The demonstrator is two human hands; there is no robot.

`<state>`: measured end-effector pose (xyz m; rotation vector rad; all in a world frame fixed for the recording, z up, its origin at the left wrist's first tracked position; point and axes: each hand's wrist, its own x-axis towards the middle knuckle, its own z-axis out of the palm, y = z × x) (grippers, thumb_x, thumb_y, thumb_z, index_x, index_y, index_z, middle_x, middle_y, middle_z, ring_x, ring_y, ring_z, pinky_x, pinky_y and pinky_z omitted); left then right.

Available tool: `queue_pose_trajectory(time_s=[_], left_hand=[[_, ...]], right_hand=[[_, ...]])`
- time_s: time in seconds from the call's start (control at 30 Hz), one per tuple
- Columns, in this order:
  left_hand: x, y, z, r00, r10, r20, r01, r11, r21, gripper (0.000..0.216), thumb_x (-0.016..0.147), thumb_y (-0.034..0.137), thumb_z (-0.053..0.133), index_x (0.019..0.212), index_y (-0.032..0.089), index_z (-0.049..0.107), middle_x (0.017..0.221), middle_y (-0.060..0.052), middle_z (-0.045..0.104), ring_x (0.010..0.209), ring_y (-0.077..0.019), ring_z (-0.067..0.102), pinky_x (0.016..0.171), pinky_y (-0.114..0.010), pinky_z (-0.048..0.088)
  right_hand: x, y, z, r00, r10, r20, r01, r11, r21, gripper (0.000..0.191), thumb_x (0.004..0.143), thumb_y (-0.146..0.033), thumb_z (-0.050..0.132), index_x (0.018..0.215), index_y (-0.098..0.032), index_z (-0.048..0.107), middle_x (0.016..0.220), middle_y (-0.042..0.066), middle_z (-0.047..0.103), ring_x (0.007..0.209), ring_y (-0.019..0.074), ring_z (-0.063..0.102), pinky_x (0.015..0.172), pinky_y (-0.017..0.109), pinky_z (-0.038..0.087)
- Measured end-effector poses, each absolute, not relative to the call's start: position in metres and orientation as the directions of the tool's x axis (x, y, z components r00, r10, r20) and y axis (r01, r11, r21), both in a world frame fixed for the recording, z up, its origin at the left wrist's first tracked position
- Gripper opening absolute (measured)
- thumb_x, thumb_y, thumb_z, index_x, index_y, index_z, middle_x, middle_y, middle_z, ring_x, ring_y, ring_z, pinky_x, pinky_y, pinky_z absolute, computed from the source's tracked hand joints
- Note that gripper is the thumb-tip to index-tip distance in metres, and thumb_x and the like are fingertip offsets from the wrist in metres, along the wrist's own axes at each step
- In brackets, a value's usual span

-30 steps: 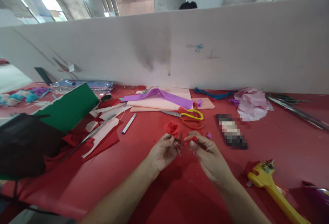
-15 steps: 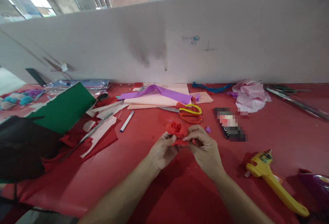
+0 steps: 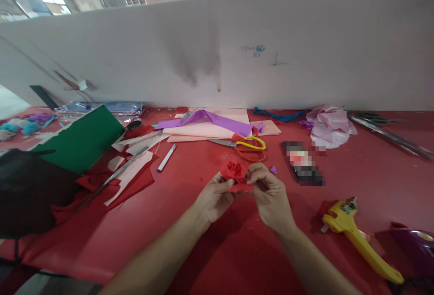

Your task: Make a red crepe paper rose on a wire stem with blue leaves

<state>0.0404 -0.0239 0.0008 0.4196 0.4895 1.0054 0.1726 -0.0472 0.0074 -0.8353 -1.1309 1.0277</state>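
Red flower now nearer right hand

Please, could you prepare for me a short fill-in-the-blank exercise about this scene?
The colour of the flower between the left hand and the right hand is ____.
In the picture, the pen lies to the ____ of the scissors.
The colour of the glue gun is ____.

Missing words: red; left; yellow.

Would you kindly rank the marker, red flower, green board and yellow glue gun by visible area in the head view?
Largest to smallest:
1. Green board
2. Yellow glue gun, though nearer the camera
3. Red flower
4. Marker
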Motion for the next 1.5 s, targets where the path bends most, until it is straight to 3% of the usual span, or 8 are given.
queue_pose_trajectory(time_s=[0.2,0.53,0.7,0.8,0.93,1.07,1.4,1.5], left_hand=[[0.04,-0.024,0.001,0.437,0.873,-0.218,-0.692,0.481,0.539,0.026,0.059,0.013,0.081,0.08,0.013,0.067,0.075,-0.002,0.069,0.067,-0.0109,0.062,0.068,-0.024,0.048],[0.04,-0.026,0.001,0.469,0.87,-0.153,-0.68,0.467,0.565,0.019,0.062,0.009,0.076,0.079,0.014,0.069,0.076,-0.002,0.068,0.065,-0.0095,0.06,0.067,-0.023,0.047],[0.041,-0.028,0.003,0.471,0.868,-0.156,-0.672,0.468,0.575,0.021,0.06,0.011,0.078,0.078,0.014,0.069,0.076,-0.002,0.067,0.069,-0.0105,0.06,0.071,-0.024,0.046],[0.041,-0.029,0.003,0.472,0.866,-0.164,-0.664,0.471,0.58,0.022,0.059,0.012,0.079,0.078,0.014,0.069,0.076,-0.002,0.067,0.069,-0.0105,0.06,0.071,-0.024,0.046],[0.041,-0.029,0.001,0.475,0.868,-0.144,-0.668,0.462,0.583,0.02,0.058,0.011,0.079,0.074,0.014,0.067,0.071,-0.001,0.066,0.064,-0.0093,0.058,0.069,-0.023,0.045],[0.042,-0.028,-0.002,0.463,0.876,-0.134,-0.66,0.441,0.608,0.019,0.056,0.009,0.078,0.069,0.015,0.065,0.067,0.001,0.063,0.061,-0.0085,0.055,0.064,-0.022,0.043],[0.042,-0.025,0.0,0.435,0.882,-0.183,-0.672,0.453,0.585,0.023,0.058,0.011,0.079,0.078,0.014,0.068,0.077,-0.002,0.067,0.064,-0.0087,0.057,0.064,-0.022,0.044],[0.04,-0.022,-0.003,0.387,0.904,-0.182,-0.706,0.417,0.573,0.028,0.057,0.009,0.079,0.081,0.016,0.068,0.078,-0.001,0.068,0.065,-0.0087,0.058,0.066,-0.022,0.045]], right_hand=[[0.169,-0.045,0.012,0.101,0.966,0.236,-0.307,0.256,-0.916,0.02,0.063,-0.021,0.08,0.064,-0.022,0.06,0.082,-0.001,0.049,0.076,0.014,0.048,0.066,0.024,0.042],[0.165,-0.043,0.001,0.092,0.963,0.253,-0.361,0.269,-0.893,0.02,0.067,-0.021,0.078,0.07,-0.024,0.058,0.084,-0.001,0.048,0.076,0.0135,0.048,0.066,0.024,0.044],[0.161,-0.043,0.0,0.093,0.966,0.242,-0.414,0.258,-0.873,0.019,0.069,-0.022,0.076,0.071,-0.023,0.057,0.084,-0.001,0.046,0.072,0.0133,0.047,0.056,0.022,0.042],[0.16,-0.043,0.0,0.111,0.959,0.262,-0.362,0.284,-0.888,0.018,0.07,-0.023,0.075,0.07,-0.023,0.056,0.082,-0.001,0.045,0.069,0.0134,0.046,0.053,0.023,0.042],[0.163,-0.044,0.0,0.176,0.897,0.406,-0.163,0.433,-0.886,0.016,0.071,-0.016,0.073,0.07,-0.023,0.058,0.08,0.0,0.048,0.076,0.015,0.048,0.064,0.026,0.042],[0.166,-0.045,-0.001,0.186,0.847,0.499,-0.034,0.513,-0.858,0.014,0.074,-0.014,0.069,0.072,-0.023,0.059,0.077,0.0,0.05,0.073,0.0154,0.05,0.063,0.027,0.043],[0.161,-0.048,0.007,0.192,0.906,0.378,-0.121,0.404,-0.907,0.022,0.069,-0.015,0.074,0.077,-0.024,0.056,0.074,-0.003,0.058,0.06,0.0114,0.056,0.057,0.024,0.05],[0.16,-0.048,0.01,0.212,0.904,0.37,-0.107,0.398,-0.911,0.019,0.071,-0.014,0.072,0.075,-0.023,0.057,0.077,-0.003,0.059,0.066,0.0118,0.059,0.062,0.024,0.052]])
